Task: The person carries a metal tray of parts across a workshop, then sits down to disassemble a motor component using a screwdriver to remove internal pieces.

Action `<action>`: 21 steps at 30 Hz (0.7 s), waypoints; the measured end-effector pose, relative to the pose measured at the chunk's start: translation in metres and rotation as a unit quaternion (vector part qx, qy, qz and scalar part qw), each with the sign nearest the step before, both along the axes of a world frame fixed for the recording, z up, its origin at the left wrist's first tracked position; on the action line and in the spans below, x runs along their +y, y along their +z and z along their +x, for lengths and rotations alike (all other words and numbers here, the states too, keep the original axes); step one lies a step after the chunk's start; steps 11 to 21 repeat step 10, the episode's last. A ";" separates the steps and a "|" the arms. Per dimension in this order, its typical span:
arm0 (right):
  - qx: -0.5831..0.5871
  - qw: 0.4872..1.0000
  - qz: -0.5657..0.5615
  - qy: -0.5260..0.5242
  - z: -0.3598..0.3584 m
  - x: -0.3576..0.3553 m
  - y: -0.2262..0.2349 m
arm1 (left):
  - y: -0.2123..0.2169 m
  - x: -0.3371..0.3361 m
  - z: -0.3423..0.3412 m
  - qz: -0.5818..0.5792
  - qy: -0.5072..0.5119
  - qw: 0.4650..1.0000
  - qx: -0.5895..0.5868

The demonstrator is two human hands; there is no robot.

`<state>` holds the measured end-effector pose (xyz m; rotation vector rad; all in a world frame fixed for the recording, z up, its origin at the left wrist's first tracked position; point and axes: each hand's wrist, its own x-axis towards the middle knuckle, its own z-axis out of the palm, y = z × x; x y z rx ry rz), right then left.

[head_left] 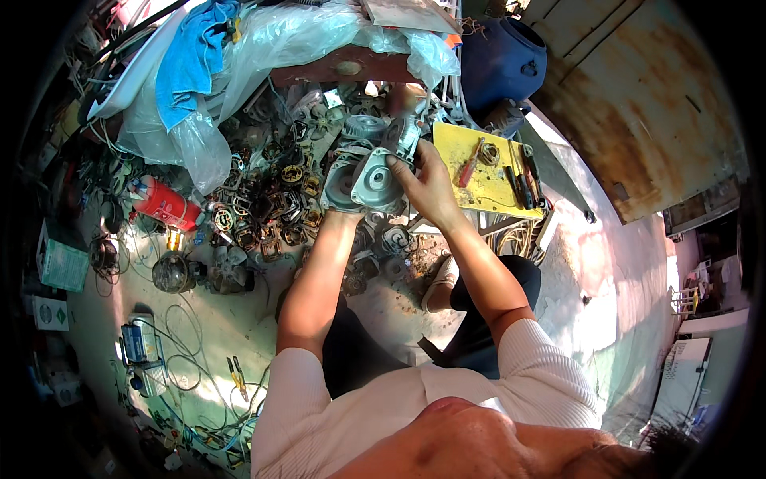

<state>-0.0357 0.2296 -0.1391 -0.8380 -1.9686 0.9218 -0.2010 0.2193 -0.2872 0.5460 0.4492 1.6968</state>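
Observation:
Grey cast-metal motor end covers are bunched together in front of me. My right hand [432, 189] grips the upper right of one rounded three-cornered cover [378, 182], its thumb on the rim. A second cover [341, 183] is beside it on the left. My left hand [345, 216] is beneath these covers, only its wrist end showing and its fingers hidden. Another grey metal piece [407, 132] stands just beyond my right thumb, and a round ribbed cover [365, 126] lies behind.
Copper-wound motor parts [283, 195] are heaped on the left. At right, a yellow board [459, 137] carries a red-handled screwdriver [469, 166] and black-handled pliers [524, 188]. A red cylinder [166, 203], blue barrel [504, 65], plastic sheeting [279, 44] and yellow-handled pliers [238, 378] surround me.

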 end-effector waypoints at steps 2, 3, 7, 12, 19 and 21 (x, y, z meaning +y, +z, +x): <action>-0.031 0.998 0.041 -0.033 -0.001 -0.002 -0.003 | -0.005 0.008 0.007 -0.006 -0.001 1.000 0.031; -0.045 0.997 0.042 -0.046 0.005 -0.001 -0.006 | -0.006 0.014 0.019 -0.034 -0.009 0.999 0.005; -0.007 0.995 0.076 -0.067 0.022 -0.003 -0.014 | -0.010 0.019 0.031 -0.060 -0.045 0.996 -0.057; 0.000 0.997 0.045 -0.060 0.031 -0.002 -0.016 | 0.040 -0.012 0.044 -0.017 0.111 0.894 0.434; 0.000 0.997 0.045 -0.060 0.031 -0.002 -0.016 | 0.040 -0.012 0.044 -0.017 0.111 0.894 0.434; 0.000 0.997 0.045 -0.060 0.031 -0.002 -0.016 | 0.040 -0.012 0.044 -0.017 0.111 0.894 0.434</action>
